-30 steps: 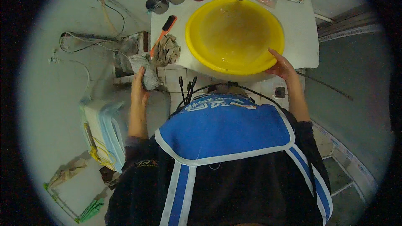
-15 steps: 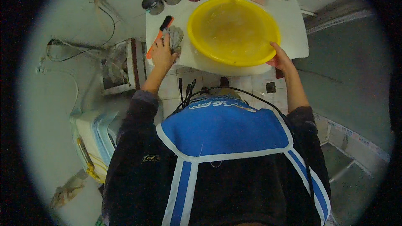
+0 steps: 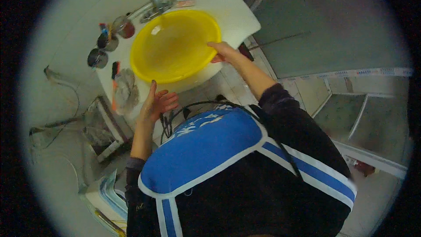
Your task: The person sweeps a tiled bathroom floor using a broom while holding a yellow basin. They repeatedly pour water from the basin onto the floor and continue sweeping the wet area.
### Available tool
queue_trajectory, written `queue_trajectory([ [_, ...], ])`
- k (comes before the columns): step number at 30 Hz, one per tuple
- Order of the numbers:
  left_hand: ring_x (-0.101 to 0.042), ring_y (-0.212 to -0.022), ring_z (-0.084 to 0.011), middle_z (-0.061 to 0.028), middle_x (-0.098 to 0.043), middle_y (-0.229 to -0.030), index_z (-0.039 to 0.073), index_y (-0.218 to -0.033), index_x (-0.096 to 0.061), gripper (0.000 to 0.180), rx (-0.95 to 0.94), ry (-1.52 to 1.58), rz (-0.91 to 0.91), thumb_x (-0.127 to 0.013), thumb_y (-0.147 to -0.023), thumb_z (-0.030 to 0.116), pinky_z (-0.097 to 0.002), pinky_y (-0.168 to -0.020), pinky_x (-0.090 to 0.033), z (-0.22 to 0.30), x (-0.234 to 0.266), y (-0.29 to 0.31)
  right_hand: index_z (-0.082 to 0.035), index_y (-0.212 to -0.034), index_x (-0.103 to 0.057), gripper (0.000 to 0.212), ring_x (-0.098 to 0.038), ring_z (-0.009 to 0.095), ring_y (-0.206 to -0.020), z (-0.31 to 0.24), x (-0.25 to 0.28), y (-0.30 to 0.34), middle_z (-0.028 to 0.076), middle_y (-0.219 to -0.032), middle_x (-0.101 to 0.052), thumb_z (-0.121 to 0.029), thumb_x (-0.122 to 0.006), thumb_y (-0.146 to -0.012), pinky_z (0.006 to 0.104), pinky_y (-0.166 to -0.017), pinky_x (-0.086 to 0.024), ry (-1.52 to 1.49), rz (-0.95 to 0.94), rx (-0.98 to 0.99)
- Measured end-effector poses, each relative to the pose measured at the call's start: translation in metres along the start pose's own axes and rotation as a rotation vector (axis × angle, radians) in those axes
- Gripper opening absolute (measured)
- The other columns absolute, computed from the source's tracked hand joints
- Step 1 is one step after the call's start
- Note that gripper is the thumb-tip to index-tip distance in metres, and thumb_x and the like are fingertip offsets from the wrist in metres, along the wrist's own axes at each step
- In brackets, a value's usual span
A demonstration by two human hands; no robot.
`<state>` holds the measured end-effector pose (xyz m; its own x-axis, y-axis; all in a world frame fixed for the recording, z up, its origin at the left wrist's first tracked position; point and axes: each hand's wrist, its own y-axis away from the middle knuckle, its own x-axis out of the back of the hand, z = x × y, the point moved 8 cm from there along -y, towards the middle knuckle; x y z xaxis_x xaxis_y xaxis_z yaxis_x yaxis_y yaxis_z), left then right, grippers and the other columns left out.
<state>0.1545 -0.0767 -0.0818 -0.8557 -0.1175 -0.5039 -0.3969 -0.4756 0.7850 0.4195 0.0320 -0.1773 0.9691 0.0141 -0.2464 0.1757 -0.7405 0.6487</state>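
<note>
The hands grip unevenly, the right hand (image 3: 223, 52) closed over the right rim of the yellow basin (image 3: 175, 46) in the white washbasin (image 3: 228, 15), the left hand (image 3: 155, 103) open just below its near edge, so lifting could tip it.

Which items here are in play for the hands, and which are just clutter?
In play:
yellow basin, gripped at its rim by the right hand
left hand, open beside the basin's near edge

Lying about:
grey rag
three metal cups
faucet
</note>
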Motion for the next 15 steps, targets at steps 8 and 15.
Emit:
queue_trajectory([
  [8,-0.029,-0.115,-0.0425,-0.0278,-0.027,-0.124,-0.004,-0.122,-0.021,0.065,-0.325,0.480,0.084,-0.058,-0.071,0.013,-0.0527,-0.094,-0.029,0.005,-0.032,-0.067,-0.002,-0.105,-0.046,0.037,-0.059,0.020,-0.064,-0.013,-0.017,0.013,0.011,-0.081,-0.058,-0.025,-0.051,-0.076,0.0308,-0.046,-0.050,-0.073,0.047,0.147],
  [15,-0.034,-0.113,-0.0379,-0.0200,-0.036,-0.121,-0.003,-0.117,-0.031,0.056,-0.447,0.376,0.288,-0.049,-0.064,-0.003,-0.0511,-0.094,-0.031,-0.023,-0.062,-0.056,-0.004,-0.111,-0.041,0.048,-0.059,0.023,-0.063,-0.031,0.019,0.033,0.011,-0.086,-0.059,-0.027,-0.054,-0.071,0.0338,-0.057,-0.048,0.080,-0.012,0.086],
])
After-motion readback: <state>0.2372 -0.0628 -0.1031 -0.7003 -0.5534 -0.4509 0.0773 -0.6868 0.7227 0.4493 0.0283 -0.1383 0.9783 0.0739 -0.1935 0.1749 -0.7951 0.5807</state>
